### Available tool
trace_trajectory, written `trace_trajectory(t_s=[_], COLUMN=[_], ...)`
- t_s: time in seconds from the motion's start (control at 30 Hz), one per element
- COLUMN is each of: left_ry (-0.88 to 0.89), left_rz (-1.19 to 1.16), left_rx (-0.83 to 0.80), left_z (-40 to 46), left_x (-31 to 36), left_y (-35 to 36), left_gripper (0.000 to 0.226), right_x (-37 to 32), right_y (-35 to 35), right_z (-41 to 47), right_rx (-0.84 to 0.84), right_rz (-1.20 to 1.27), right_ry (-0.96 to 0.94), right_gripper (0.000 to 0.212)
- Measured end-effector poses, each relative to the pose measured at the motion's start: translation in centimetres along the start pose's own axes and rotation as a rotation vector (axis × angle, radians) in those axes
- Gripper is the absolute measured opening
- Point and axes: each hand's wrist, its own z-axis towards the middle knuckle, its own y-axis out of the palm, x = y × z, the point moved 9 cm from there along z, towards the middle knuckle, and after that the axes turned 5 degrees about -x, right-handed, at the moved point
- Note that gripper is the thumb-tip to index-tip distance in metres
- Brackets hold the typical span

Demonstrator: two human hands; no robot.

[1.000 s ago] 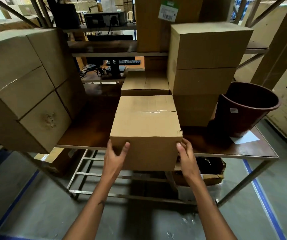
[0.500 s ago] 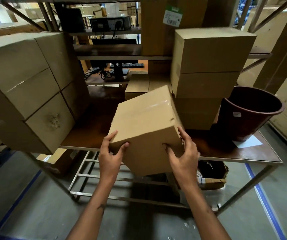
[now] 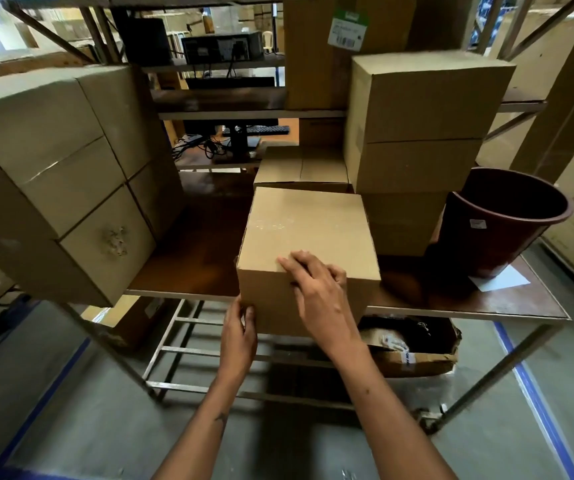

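Cardboard everywhere, so let's count. One box (image 3: 308, 230) is in play, dead centre at the near edge of the table (image 3: 192, 261). Its near face hangs out past that edge, and whether its base rests on the wood I can't tell. Just to its right stands a stack (image 3: 417, 161) of three boxes, one on another. Just beyond it on the far side lies one flat box (image 3: 301, 168). Over on the left is a big pile (image 3: 53, 161) of boxes packed tight, number not clear from here. At the far back stands one tall carton (image 3: 316, 64) with a green-and-white label (image 3: 347, 27).

Two hands on the job. The left hand (image 3: 240, 332) is down at the near left bottom corner of the box, thumb on the near face, fingers curled round the corner, gripping it. The right hand (image 3: 320, 292) lies over the near top edge. Its fingers (image 3: 290, 263) are almost straight and a little spread, resting on the top, a touch blurred.

Containers now. One dark red bucket (image 3: 500, 220) stands at the right end of the table, mouth open, only its dark inner wall showing. One sheet of paper (image 3: 500, 280) lies by its base on the near side. Under the table, one torn box (image 3: 413, 348) holds something black, too dark to name.
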Motion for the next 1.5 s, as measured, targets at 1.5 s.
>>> trace_trajectory(t_s=[1.5], left_ry=[-0.089], left_rz=[-0.143], left_rx=[-0.101], left_z=[-1.3], left_x=[-3.6], left_y=[-1.6], left_gripper=[0.065], right_x=[14.1], right_y=[4.8], right_z=[-13.1], right_rx=[-0.017], right_rz=[0.596], right_ry=[0.705], right_gripper=[0.048])
